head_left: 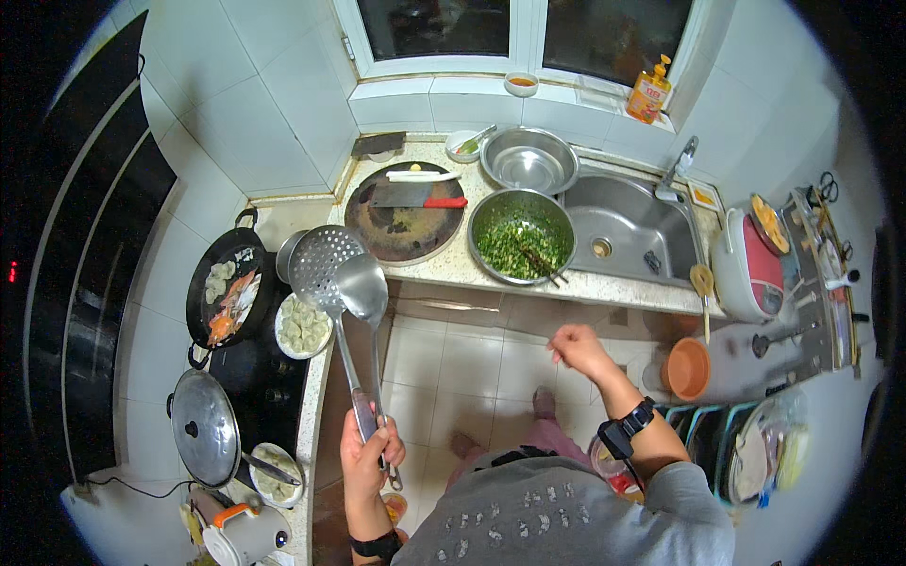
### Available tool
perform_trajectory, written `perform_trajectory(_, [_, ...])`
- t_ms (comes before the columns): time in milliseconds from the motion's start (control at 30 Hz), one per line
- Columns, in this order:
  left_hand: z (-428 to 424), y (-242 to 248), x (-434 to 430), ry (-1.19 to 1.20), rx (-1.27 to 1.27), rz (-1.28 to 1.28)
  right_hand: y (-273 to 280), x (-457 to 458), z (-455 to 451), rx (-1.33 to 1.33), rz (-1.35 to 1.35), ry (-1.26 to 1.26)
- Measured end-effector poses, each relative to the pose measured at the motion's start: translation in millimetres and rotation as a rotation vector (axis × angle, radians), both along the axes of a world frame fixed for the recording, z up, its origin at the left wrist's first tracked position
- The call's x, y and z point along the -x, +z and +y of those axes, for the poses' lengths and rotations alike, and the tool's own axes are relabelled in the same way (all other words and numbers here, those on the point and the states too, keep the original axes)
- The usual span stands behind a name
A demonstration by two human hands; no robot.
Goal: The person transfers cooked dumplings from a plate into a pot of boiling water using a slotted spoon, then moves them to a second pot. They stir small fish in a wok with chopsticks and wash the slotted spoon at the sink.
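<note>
My left hand (371, 449) grips the handles of two steel utensils together. One is a perforated skimmer (327, 258); the other is a ladle (362, 286) whose bowl overlaps the skimmer's edge. Both heads are raised near the counter corner, over part of a steel container (284, 256). To their left, a black wok (263, 283) holds pale dumplings (220, 277) and orange-and-white food (233, 311). Below the skimmer stands a white bowl of dumplings (304, 327). My right hand (582, 351) hangs over the floor in front of the sink, empty, its fingers loosely bent.
A round chopping board (403, 237) carries a red-handled cleaver (417, 197). Beside it stand a steel bowl of chopped greens (524, 244) with chopsticks, another steel bowl (529, 159) and the sink (637, 219). A pot lid (205, 428) and a plate (276, 475) lie at lower left.
</note>
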State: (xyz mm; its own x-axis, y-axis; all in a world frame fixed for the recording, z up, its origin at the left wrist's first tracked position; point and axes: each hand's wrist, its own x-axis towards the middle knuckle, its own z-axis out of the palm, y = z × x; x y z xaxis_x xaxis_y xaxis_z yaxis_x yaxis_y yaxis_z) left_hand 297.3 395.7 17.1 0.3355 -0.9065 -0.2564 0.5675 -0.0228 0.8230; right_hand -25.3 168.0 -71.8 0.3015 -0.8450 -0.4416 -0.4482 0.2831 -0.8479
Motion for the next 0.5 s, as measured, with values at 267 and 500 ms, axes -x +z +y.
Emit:
perform_trajectory(267, [-39,39,92,0.273,-0.127,-0.087,-87,59,-158,-0.184,-0.519,-0.215])
perform_trajectory(500, [-75,64,160,0.421,-0.244,-0.228,-115,36,-192,-0.277,-0.634,-0.044])
